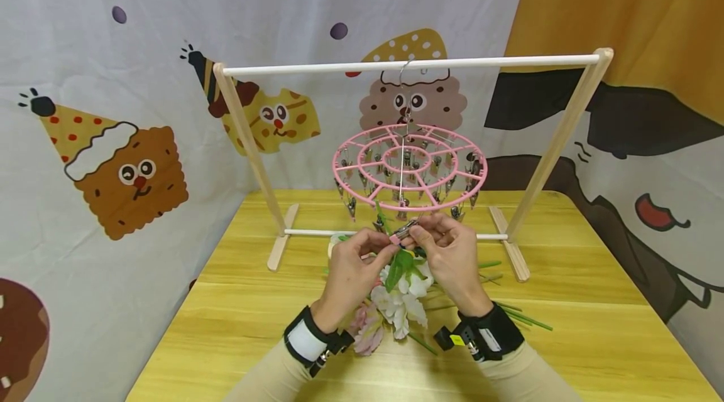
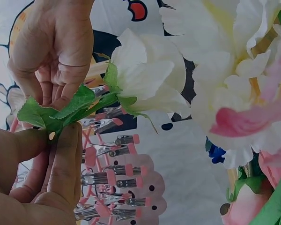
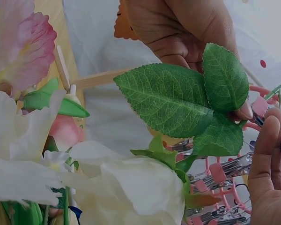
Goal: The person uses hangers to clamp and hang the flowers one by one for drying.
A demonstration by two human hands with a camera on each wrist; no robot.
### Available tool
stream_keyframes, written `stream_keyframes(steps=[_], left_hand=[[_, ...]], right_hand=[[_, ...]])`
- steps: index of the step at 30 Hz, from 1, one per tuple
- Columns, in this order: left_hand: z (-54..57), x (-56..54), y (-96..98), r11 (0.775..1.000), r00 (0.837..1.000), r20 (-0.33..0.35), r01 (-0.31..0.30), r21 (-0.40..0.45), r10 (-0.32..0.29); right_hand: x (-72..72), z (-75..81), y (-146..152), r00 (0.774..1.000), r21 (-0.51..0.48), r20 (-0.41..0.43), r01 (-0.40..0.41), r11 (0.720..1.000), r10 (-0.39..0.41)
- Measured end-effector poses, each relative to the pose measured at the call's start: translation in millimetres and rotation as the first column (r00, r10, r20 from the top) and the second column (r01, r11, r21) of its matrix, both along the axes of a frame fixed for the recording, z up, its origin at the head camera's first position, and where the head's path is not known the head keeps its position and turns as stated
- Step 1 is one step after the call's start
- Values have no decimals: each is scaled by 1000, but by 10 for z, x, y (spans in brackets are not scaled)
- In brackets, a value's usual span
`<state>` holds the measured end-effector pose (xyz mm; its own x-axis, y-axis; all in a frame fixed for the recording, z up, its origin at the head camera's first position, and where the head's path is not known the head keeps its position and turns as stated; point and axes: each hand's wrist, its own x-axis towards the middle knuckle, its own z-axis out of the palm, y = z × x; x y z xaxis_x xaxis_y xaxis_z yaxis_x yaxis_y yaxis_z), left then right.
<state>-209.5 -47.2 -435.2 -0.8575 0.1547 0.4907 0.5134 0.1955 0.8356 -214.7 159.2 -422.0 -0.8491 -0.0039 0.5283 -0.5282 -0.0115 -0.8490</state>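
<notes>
My left hand (image 1: 356, 264) pinches the stem of an artificial white rose (image 2: 145, 77) just by its green leaves (image 3: 164, 98); the bloom hangs head down in the head view. Opposite it, my right hand (image 1: 452, 257) holds a metal clip (image 1: 403, 231) with pink tips between thumb and fingers, right at the stem. The clip hangs below a round pink drying rack (image 1: 418, 208), which carries several more such clips. The two hands are close together, fingertips nearly meeting around clip and stem.
A wooden stand with a white top bar (image 1: 317, 68) holds the rack by a hook. Beneath the hands, white flowers (image 1: 396, 311) and pink flowers (image 1: 367, 333) lie on the wooden table (image 1: 237, 326). Green stems (image 1: 528, 317) stick out to the right. A printed cloth hangs behind.
</notes>
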Motion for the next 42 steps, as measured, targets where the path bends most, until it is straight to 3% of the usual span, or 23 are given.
stream_keyframes(steps=[19, 26, 36, 42], left_hand=[[-19, -5, 8, 1000, 1000, 26, -12, -10, 12], [-22, -8, 8, 1000, 999, 32, 9, -7, -9], [-47, -9, -6, 999, 999, 32, 45, -19, -44], [-49, 8, -18, 998, 997, 37, 65, -25, -64]], right_hand=[[-12, -12, -31, 1000, -37, 14, -9, 999, 9], [-22, -25, -34, 997, -54, 61, -45, 998, 48], [14, -45, 2, 995, 82, 94, 12, 997, -20], [18, -71, 32, 994, 85, 107, -5, 996, -4]])
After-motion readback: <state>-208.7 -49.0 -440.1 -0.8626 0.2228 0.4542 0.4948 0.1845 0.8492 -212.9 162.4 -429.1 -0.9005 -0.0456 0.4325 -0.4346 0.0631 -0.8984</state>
